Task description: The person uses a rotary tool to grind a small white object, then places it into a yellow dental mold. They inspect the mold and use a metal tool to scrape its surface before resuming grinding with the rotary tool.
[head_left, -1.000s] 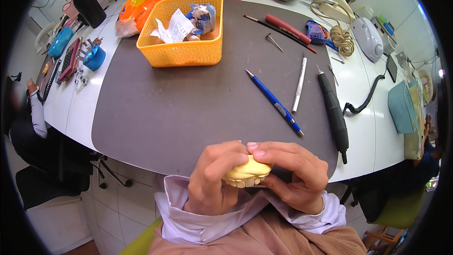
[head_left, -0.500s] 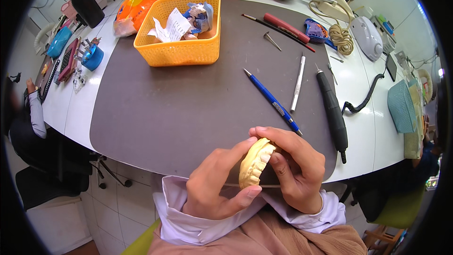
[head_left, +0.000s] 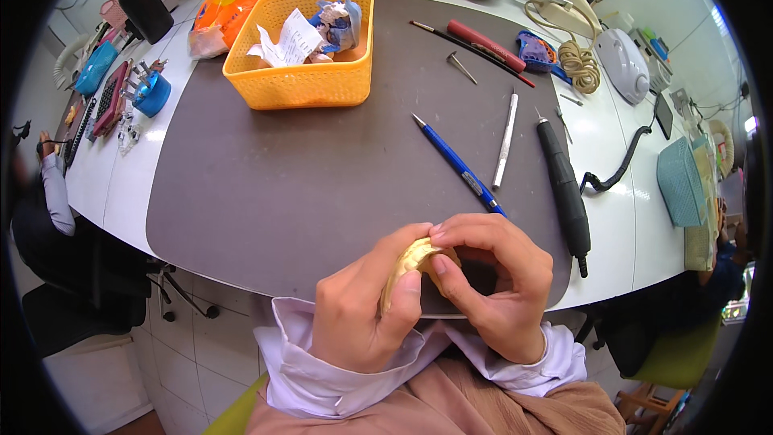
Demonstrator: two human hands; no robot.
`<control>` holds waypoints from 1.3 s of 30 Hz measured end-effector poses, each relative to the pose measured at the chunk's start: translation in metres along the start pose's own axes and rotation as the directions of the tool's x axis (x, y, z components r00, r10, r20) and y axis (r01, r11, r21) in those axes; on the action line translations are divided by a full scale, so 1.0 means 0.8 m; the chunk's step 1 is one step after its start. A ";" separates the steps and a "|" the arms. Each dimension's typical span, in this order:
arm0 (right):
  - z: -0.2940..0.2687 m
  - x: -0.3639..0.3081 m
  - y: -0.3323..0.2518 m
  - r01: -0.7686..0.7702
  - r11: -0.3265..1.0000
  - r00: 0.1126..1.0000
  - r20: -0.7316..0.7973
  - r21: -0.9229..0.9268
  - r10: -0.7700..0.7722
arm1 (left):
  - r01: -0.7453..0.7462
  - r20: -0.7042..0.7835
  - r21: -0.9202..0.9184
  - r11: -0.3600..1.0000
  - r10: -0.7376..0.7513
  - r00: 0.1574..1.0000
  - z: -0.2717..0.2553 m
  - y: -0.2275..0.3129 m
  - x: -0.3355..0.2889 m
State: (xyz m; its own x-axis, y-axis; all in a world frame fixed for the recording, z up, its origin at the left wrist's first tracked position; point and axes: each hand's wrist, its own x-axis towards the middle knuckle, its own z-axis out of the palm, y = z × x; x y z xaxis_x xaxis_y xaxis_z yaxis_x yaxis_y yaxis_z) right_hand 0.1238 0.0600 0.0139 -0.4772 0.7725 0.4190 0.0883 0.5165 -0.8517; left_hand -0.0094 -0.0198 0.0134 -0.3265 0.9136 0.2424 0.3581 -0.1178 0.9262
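Observation:
A yellow dental cast (head_left: 415,257) with moulded teeth is between my two hands, just above the near edge of the mat. My left hand (head_left: 366,298) grips its left side, thumb lying across the teeth. The fingers and thumb of my right hand (head_left: 499,286) pinch the cast's far right part. Much of the cast is hidden behind the fingers. Just beyond my right hand lies a blue mechanical pencil (head_left: 457,163). A white slim pen-like tool (head_left: 506,141) and a black rotary handpiece (head_left: 564,189) with a thin bur rest farther right.
A yellow basket (head_left: 302,90) holding paper and wrapped pieces stands far left on the grey mat (head_left: 274,185). Brushes, a red handle (head_left: 486,44) and a screw-like pin (head_left: 461,68) lie far right. A coiled cord (head_left: 577,64) and a blue bur holder (head_left: 151,95) flank the mat.
The cast has been turned and tilted in my hands, so less of the tooth row shows. My left thumb has moved up over it, and my right thumb has shifted left.

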 end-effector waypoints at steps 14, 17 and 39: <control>-0.002 0.000 0.001 0.054 0.995 0.998 0.022 -0.086 -0.052 | 0.036 0.014 0.036 0.999 -0.037 0.999 -0.002 0.003 0.003; -0.001 -0.002 0.004 0.038 0.996 0.999 0.022 -0.078 -0.037 | 0.051 0.019 0.040 0.998 -0.052 0.998 0.000 0.003 0.003; -0.005 0.000 -0.002 -0.145 0.987 0.989 0.041 0.067 0.143 | 0.070 0.031 0.064 0.995 -0.072 0.997 0.001 0.004 0.008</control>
State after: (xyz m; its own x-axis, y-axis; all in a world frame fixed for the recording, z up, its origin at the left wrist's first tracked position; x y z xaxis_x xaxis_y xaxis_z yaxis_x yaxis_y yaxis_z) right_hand 0.1273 0.0611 0.0164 -0.4954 0.8224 0.2798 0.0976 0.3728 -0.9228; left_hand -0.0097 -0.0139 0.0180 -0.3239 0.9315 0.1655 0.3897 -0.0280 0.9205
